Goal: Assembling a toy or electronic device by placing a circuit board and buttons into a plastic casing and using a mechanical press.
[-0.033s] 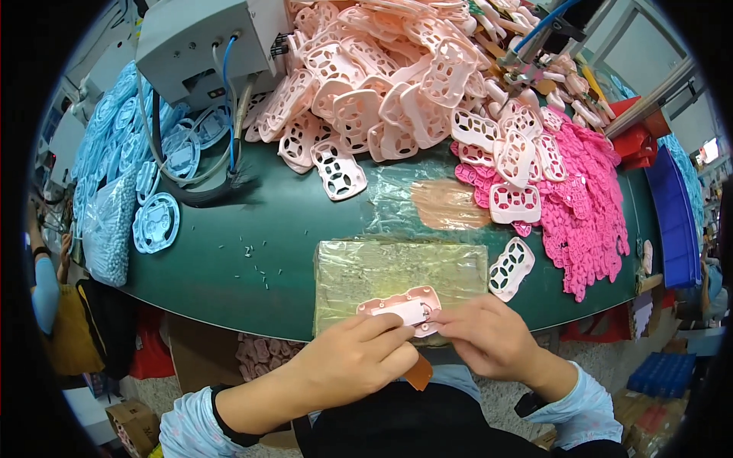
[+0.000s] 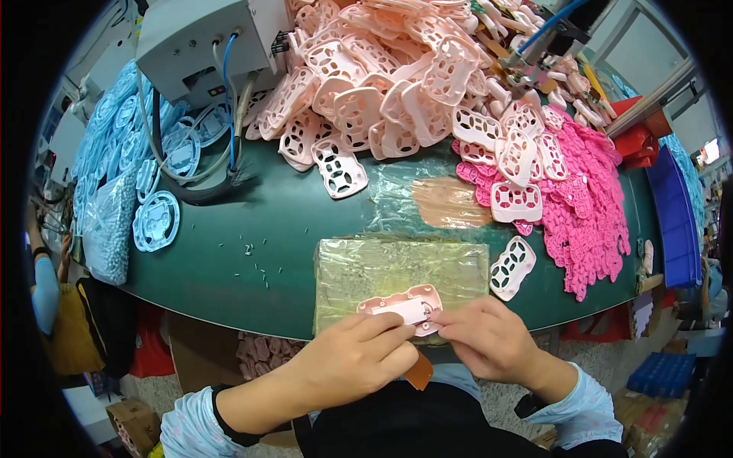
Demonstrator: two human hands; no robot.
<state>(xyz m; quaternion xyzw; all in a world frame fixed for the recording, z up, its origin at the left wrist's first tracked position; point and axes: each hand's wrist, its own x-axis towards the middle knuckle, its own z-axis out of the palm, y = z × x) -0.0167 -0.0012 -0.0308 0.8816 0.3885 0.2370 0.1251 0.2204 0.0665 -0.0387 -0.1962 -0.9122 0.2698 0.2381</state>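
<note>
Over the near edge of a yellowish tape-wrapped block [image 2: 359, 263], a pale pink plastic shell [image 2: 426, 295] lies with its hollow side up. Inside it sits a flat white part [image 2: 405, 311], with what look like thin dark wires at its right end. My left hand [image 2: 366, 351] is closed on the shell's near left side. My right hand [image 2: 489, 336] pinches at the shell's right end; its fingertips hide whatever is between them. Below my left fingers an orange-brown flat piece [image 2: 419, 372] shows, partly covered by the hand.
Pale pink cut-out covers [image 2: 359, 111] pile up at the back; bright pink parts [image 2: 584, 206] heap on the right. A single cover [image 2: 513, 267] lies beside the block. Left are light blue parts [image 2: 156, 221], a bead-filled bag [image 2: 107, 229], a grey machine [image 2: 202, 49] and small scattered pins [image 2: 249, 249].
</note>
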